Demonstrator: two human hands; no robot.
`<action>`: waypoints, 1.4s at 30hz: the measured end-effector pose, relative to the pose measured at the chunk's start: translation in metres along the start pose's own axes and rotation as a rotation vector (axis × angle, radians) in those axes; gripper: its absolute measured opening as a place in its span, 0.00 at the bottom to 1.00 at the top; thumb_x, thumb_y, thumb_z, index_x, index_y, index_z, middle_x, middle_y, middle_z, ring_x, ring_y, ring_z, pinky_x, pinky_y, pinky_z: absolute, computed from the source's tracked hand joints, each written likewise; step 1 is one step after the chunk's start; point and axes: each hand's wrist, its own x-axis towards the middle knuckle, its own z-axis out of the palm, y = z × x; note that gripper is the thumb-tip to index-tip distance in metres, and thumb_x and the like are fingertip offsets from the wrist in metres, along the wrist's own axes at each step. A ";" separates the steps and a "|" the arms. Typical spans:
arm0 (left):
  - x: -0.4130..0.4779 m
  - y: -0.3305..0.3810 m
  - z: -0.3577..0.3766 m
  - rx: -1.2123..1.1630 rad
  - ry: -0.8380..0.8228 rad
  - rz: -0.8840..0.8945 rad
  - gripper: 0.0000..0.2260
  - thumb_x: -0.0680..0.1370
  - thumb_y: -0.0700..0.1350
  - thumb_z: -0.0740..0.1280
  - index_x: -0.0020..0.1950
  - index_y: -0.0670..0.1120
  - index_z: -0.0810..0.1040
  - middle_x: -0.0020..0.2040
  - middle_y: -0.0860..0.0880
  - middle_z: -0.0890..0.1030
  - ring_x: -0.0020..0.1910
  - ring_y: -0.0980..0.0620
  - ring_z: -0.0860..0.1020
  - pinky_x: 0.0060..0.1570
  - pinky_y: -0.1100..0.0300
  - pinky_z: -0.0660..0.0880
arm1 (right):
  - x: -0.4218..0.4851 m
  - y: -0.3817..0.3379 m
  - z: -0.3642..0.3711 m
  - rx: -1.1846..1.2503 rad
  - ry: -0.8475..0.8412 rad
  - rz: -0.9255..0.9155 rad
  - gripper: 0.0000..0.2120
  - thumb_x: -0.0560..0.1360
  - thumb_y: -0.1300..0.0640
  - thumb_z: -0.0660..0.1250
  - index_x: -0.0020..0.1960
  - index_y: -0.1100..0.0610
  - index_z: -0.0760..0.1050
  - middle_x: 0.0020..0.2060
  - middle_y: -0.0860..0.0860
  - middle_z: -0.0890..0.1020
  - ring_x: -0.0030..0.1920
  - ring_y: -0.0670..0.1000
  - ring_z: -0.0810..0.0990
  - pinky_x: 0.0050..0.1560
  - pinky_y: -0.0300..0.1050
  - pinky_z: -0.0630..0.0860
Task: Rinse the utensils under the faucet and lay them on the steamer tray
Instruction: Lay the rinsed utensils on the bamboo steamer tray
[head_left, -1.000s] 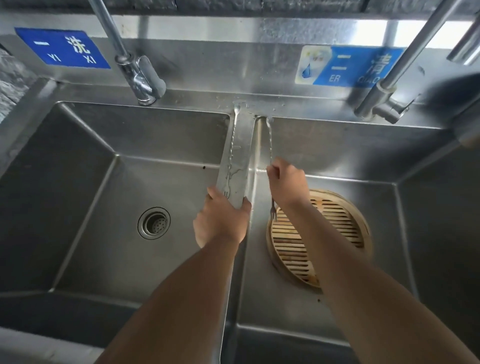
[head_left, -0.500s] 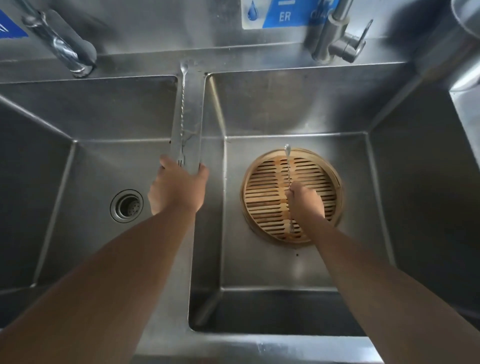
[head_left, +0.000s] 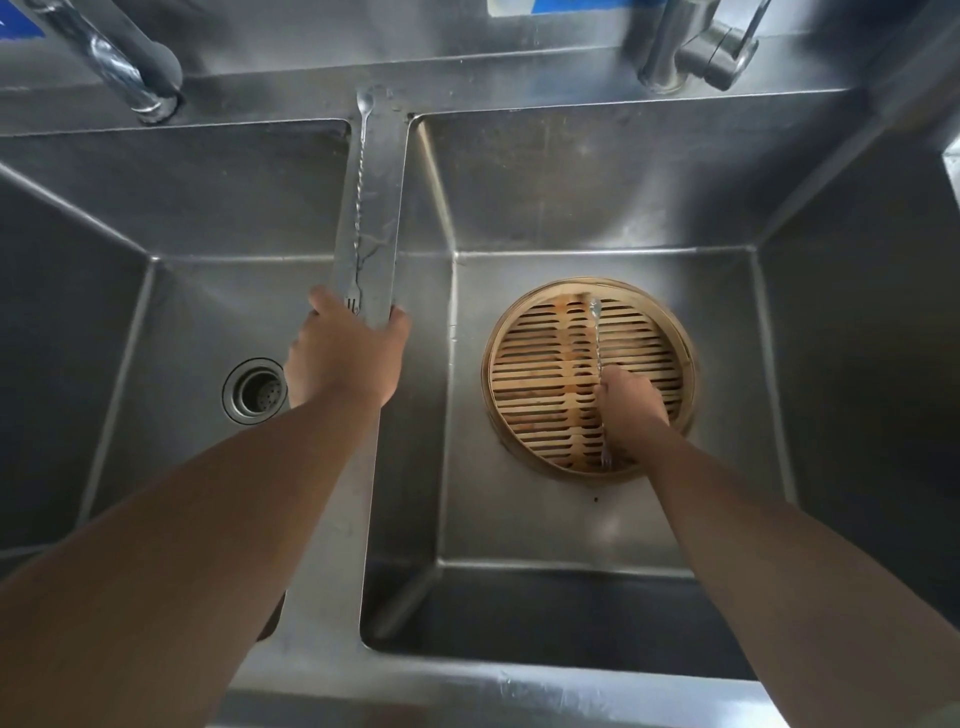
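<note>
Right hand pinching twisted steel fork on slatted bamboo tray — left hand gripping divider

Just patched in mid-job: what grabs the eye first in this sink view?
The round bamboo steamer tray on the floor of the right basin stands out against all the steel. The right hand is laying a long twisted utensil across its slats. A second twisted utensil lies along the divider between the basins, with the left hand at its fork end.
</note>
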 end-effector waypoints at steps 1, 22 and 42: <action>0.000 0.000 0.000 -0.001 0.000 -0.001 0.27 0.72 0.65 0.63 0.55 0.43 0.67 0.51 0.40 0.81 0.50 0.35 0.79 0.49 0.44 0.76 | 0.001 -0.001 0.001 -0.007 -0.011 -0.002 0.10 0.81 0.55 0.56 0.44 0.53 0.73 0.35 0.51 0.79 0.35 0.51 0.77 0.35 0.46 0.73; 0.001 0.000 -0.002 -0.007 -0.017 -0.003 0.25 0.73 0.65 0.64 0.53 0.45 0.67 0.49 0.44 0.81 0.47 0.37 0.79 0.44 0.48 0.74 | 0.017 0.001 -0.017 0.003 -0.131 0.064 0.09 0.80 0.57 0.61 0.44 0.56 0.77 0.37 0.55 0.82 0.36 0.55 0.83 0.43 0.54 0.84; 0.004 -0.003 0.001 -0.011 0.002 0.012 0.25 0.72 0.66 0.63 0.53 0.45 0.66 0.49 0.43 0.81 0.47 0.36 0.79 0.43 0.49 0.73 | 0.010 0.000 -0.024 0.061 -0.142 0.091 0.13 0.80 0.52 0.63 0.40 0.57 0.76 0.31 0.54 0.83 0.28 0.50 0.84 0.37 0.51 0.85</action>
